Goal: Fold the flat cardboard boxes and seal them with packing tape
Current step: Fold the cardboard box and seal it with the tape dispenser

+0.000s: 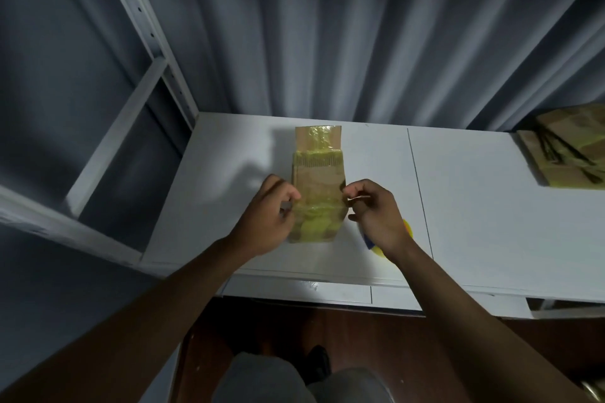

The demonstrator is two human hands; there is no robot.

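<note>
White table (pixel 491 206), frame centre: box (pixel 317 173) pinched by curled left hand (pixel 268 222) and right hand (pixel 376 216). Best to keep tape (pixel 314 222) taut, press down flat.

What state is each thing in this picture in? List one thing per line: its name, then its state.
cardboard box: lying on the white table, far flap open, wrapped in yellowish tape.
left hand: fingers curled, gripping the box's left edge.
right hand: pinching at the box's right edge.
stack of cardboard: flat, at the table's right end.
tape roll: mostly hidden under the right hand.
</note>
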